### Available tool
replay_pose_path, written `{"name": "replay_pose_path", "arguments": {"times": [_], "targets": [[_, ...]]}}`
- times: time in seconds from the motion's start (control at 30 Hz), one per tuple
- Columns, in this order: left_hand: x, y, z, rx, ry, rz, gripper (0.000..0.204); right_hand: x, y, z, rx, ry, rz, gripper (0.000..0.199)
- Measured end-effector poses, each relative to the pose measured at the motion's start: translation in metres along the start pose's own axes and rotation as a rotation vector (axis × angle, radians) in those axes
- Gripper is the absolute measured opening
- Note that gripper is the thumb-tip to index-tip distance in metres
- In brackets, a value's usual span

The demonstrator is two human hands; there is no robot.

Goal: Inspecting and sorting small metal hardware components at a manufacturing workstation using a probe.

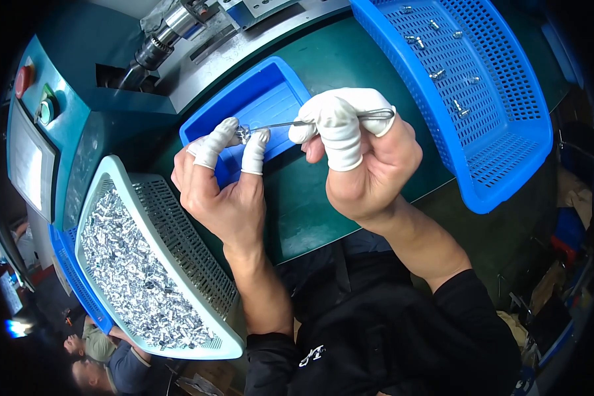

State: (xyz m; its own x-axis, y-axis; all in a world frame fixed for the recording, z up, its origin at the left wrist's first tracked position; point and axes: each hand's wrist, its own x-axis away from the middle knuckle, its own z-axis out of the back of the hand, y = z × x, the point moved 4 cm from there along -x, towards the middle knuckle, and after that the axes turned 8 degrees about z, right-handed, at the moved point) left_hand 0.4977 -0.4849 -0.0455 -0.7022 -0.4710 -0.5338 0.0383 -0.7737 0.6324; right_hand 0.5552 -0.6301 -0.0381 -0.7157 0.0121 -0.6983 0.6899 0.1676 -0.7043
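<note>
My left hand (226,204) pinches a small shiny metal part (243,134) between thumb and fingertips clad in white finger cots. In my right hand (369,162), also with white finger cots, is a thin metal rod tool (278,125) whose looped end sticks out past the fingers. The tool's tip meets the metal part; whether it goes inside cannot be made out. Both hands are held over a shallow blue tray (197,124) on the green bench, and they cover part of it.
To the left, a pale green basket (153,236) is filled with small metal parts. At the right stands a blue perforated basket (468,188) with several loose parts. A machine with a drill chuck (154,53) and a red button (24,80) lies beyond. Other people sit at lower left.
</note>
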Motion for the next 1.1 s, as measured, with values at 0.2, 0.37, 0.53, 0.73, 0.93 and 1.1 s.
{"name": "replay_pose_path", "arguments": {"times": [0.2,0.37,0.53,0.73,0.93,1.1], "targets": [[0.001,-0.001,0.003,0.029,0.033,0.02,0.031,0.003,-0.005,0.002,-0.008,-0.021,0.079,0.017],[0.002,0.0,0.003,0.07,0.039,0.03,0.031,0.002,-0.008,0.001,-0.034,-0.044,0.064,0.019],[0.002,0.0,0.004,0.076,0.037,0.037,0.03,0.0,-0.015,0.002,0.038,-0.091,0.098,0.018],[0.002,0.006,0.004,-0.011,0.032,-0.029,0.029,0.006,-0.015,-0.009,0.144,-0.201,0.265,0.01],[-0.001,0.005,0.008,-0.051,0.117,-0.018,0.03,0.007,-0.018,-0.016,0.139,-0.208,0.274,0.011],[-0.001,0.007,0.009,-0.181,0.102,-0.03,0.029,0.008,-0.02,-0.017,0.179,-0.26,0.294,0.015]]}}
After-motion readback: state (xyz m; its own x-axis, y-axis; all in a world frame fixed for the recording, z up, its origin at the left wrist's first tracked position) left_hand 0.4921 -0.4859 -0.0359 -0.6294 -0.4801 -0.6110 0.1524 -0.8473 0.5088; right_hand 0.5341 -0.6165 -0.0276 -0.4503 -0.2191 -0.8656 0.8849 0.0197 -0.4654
